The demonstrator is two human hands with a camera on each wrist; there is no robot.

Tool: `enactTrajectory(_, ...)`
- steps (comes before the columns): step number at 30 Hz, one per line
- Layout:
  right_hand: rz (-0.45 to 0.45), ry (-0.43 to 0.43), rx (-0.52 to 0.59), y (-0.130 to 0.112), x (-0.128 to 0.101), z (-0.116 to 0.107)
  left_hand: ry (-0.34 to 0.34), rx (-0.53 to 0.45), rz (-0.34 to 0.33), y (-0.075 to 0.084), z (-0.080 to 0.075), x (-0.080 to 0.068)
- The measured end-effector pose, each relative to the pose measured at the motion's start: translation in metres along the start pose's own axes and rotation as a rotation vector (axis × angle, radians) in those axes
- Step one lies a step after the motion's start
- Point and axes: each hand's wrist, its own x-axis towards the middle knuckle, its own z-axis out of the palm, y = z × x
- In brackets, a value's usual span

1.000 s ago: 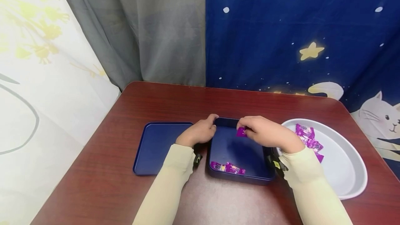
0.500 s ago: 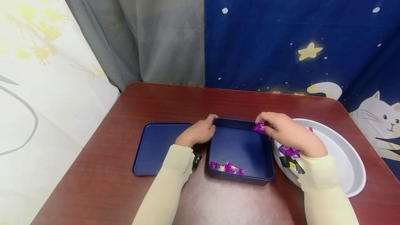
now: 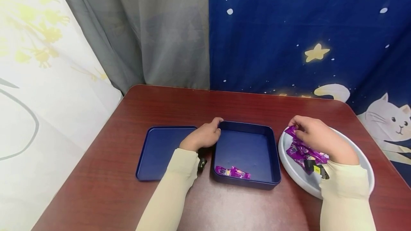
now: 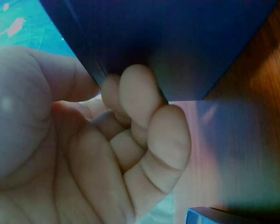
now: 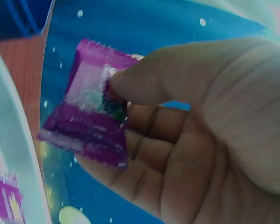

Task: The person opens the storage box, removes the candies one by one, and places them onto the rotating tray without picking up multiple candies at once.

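Observation:
My right hand [image 3: 316, 136] pinches a small purple candy packet [image 5: 91, 105] between thumb and fingers, above the left rim of the white oval tray [image 3: 362, 174]. More purple candy packets [image 3: 297, 152] lie in that tray, partly covered by my hand and wrist. At the left side of an uncovered blue box [image 3: 244, 145], my left hand [image 3: 203, 135] holds the wall near the far left corner. Its curled fingertips meet the outer wall in the left wrist view, with the thumb at the edge. Two purple packets [image 3: 232, 172] lie along the box's near wall.
A flat blue lid [image 3: 163, 152] lies on the reddish-brown table [image 3: 106, 188], left of the box and partly behind my left forearm. The tray stands close to the box's right side. Curtains [image 3: 176, 45] hang behind the table's far edge.
My right hand has moved right with the candy packet, from over the box to over the tray's left rim. The left hand stays at the box; the two packets inside lie as before.

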Motion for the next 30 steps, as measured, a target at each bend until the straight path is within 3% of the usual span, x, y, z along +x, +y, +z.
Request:
enactTrajectory(12, 0.197, -0.157, 0.016, 0.032, -0.008, 0.004, -0.001, -0.001, -0.003, 0.001, 0.001, 0.001)
enactTrajectory(30, 0.227, -0.215, 0.087, 0.042, -0.01, 0.016, 0.007, -0.005, 0.002, 0.0, 0.0, 0.0)
